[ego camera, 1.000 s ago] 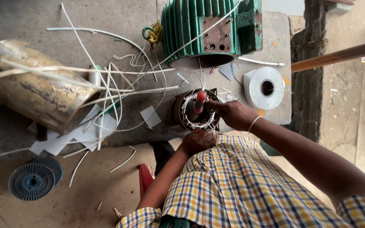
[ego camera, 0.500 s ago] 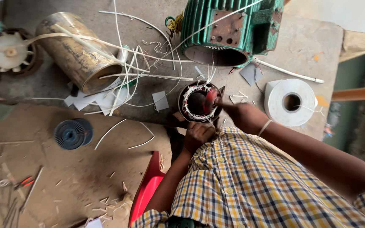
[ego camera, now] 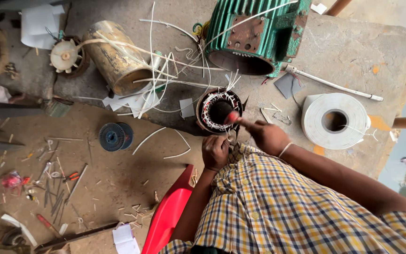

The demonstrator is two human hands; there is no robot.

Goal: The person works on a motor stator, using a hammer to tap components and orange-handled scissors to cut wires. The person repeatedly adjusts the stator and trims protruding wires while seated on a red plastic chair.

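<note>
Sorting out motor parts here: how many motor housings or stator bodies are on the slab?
3. A green finned housing at the top, a rusty cylindrical shell lying left of it, and a small wound stator just beyond both hands. Others may be out of view.

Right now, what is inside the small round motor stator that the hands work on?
Inside the stator, white-and-red windings ring a dark bore. The right hand pushes a red-tipped tool in; the bottom is hidden.

a rusty rectangular plate (ego camera: 246, 33) sits on the green motor housing (ego camera: 259, 28); no packages, signs or screens.
</note>
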